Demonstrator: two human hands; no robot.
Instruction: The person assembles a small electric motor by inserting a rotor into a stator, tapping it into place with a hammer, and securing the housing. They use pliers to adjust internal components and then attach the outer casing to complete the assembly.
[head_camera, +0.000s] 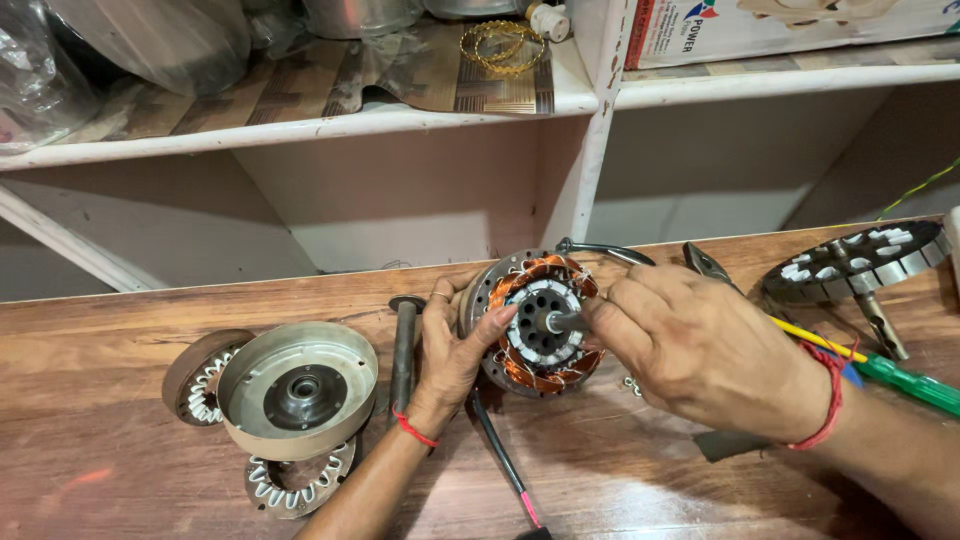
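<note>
On the wooden bench (120, 400), left hand (455, 345) clasping copper-wound stator (540, 325), right hand (690, 345) pinching its shaft (558, 322).

Small repair workshop for fan motors. Evidence: copper-wound stator (540, 325) between the left hand (452, 350) and right hand (690, 345); metal motor cover (297, 388) left of the left hand; screwdriver (880, 370) and pliers (708, 264) by the right hand; worn wooden surface (120, 470); cluttered white shelves (300, 128) beyond.

Wood bench (150, 310) w/ white shelves (300, 125) behind.
</note>
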